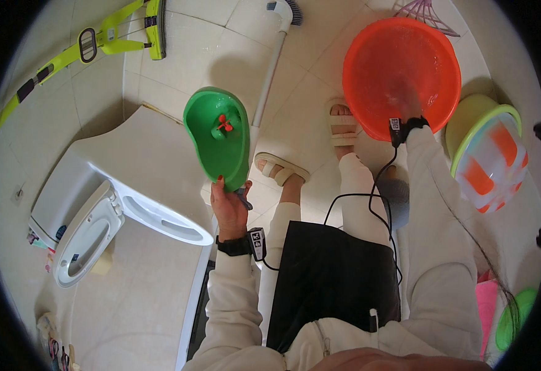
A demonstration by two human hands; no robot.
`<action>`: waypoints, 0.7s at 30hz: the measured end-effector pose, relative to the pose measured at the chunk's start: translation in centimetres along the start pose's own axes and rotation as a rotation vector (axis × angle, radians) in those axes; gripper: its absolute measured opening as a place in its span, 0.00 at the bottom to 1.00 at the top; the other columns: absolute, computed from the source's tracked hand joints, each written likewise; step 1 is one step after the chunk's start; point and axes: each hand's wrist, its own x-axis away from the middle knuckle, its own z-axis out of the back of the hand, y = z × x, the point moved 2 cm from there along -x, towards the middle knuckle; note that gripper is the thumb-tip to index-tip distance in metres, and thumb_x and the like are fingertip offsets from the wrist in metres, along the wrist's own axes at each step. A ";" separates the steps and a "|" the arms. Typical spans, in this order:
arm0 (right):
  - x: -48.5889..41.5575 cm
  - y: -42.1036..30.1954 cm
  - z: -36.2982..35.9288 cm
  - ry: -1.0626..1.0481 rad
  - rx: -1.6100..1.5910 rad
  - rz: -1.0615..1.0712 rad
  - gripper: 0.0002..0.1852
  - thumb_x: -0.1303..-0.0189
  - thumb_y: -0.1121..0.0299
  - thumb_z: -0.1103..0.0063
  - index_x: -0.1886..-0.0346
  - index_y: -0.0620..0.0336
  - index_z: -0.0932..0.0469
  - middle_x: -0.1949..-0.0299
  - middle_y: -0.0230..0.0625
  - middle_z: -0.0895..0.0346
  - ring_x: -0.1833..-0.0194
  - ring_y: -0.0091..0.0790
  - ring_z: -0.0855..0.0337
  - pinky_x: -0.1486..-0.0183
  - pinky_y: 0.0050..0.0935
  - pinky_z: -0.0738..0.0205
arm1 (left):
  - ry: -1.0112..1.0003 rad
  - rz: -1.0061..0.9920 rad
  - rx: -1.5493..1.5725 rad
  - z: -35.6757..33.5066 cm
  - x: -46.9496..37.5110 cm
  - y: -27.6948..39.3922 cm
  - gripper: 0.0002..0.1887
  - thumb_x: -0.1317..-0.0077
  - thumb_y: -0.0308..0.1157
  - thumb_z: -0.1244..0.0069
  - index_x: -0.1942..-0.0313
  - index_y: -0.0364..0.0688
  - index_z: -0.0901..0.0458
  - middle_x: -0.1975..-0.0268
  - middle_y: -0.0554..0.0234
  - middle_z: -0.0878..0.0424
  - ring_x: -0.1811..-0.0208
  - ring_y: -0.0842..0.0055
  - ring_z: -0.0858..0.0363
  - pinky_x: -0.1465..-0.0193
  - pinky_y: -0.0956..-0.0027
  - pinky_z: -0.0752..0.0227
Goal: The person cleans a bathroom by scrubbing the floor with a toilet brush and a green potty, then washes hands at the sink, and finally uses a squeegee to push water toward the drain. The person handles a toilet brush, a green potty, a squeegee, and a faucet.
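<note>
My left hand (229, 211) grips the lower end of a green plastic child's urinal (221, 155), its thumb over the rim. A small red spinner (224, 123) sits inside the bowl. A grey tab (244, 199) pokes out by my fingers. My right hand (409, 103) reaches into a red-orange plastic basin (353, 109) holding water. That hand is blurred, and its fingers cannot be made out. Both wrists wear black straps with small cabled devices.
A white toilet (159, 157) with its lid raised stands at left. A lime-green mop (113, 35) leans above it. A white-handled brush (270, 76) lies along the tiled floor. Stacked basins (488, 153) rest against the right wall. A black cable hangs by my right leg.
</note>
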 end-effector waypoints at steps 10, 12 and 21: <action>-1.5 -4.5 -18.7 -0.263 0.176 0.104 0.23 0.32 0.64 0.55 0.37 0.62 0.36 0.40 0.38 0.31 0.41 0.34 0.29 0.40 0.30 0.34 | 0.000 -0.023 -0.015 -1.9 0.7 1.5 0.13 0.34 0.38 0.55 0.52 0.43 0.29 0.53 0.62 0.23 0.55 0.72 0.24 0.61 0.59 0.26; -3.9 -3.7 -12.5 -0.025 0.611 0.356 0.22 0.31 0.62 0.55 0.38 0.64 0.34 0.42 0.40 0.30 0.43 0.35 0.29 0.41 0.31 0.33 | 0.024 0.011 -0.011 -2.1 0.8 1.8 0.13 0.33 0.37 0.56 0.51 0.43 0.29 0.53 0.61 0.23 0.56 0.71 0.24 0.61 0.59 0.26; -2.2 1.8 4.8 0.266 0.195 0.083 0.21 0.31 0.61 0.58 0.42 0.65 0.30 0.47 0.42 0.25 0.48 0.37 0.24 0.46 0.35 0.27 | -0.075 -0.013 0.072 -0.6 0.3 0.8 0.14 0.32 0.38 0.55 0.52 0.41 0.31 0.55 0.58 0.23 0.58 0.68 0.23 0.60 0.59 0.26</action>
